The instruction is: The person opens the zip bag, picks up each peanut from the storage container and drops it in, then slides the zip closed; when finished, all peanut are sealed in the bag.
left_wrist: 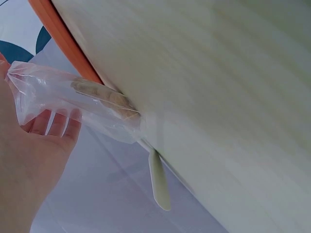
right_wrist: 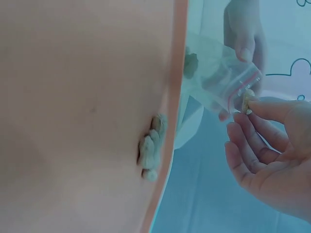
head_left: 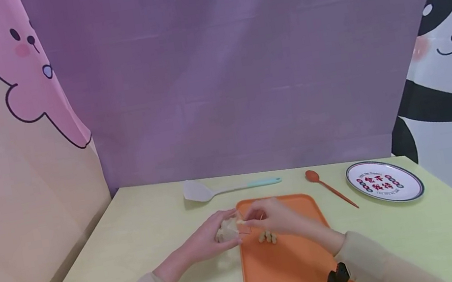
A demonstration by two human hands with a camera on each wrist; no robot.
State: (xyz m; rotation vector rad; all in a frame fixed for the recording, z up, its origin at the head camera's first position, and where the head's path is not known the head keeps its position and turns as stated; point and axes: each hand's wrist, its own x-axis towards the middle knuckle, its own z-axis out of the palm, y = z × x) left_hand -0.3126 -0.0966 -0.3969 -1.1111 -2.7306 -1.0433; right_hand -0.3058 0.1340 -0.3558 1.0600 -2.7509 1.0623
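My left hand [head_left: 208, 236] holds a clear zip bag [head_left: 228, 229] over the left edge of the orange tray [head_left: 288, 258]. Several tan peanuts [left_wrist: 109, 98] lie low in the bag in the left wrist view. Beside the bag's mouth, with its red zip strip, my right hand [head_left: 271, 216] pinches a single peanut [right_wrist: 248, 101] between thumb and fingertips. A small heap of peanuts [head_left: 267, 237] rests on the tray below that hand.
Behind the tray lies a white spatula [head_left: 198, 192] with a pale blue handle. To the right are an orange-red spoon [head_left: 312, 176] and a white plate [head_left: 385, 181] with printed red characters. A purple curtain [head_left: 223, 71] hangs at the table's far edge.
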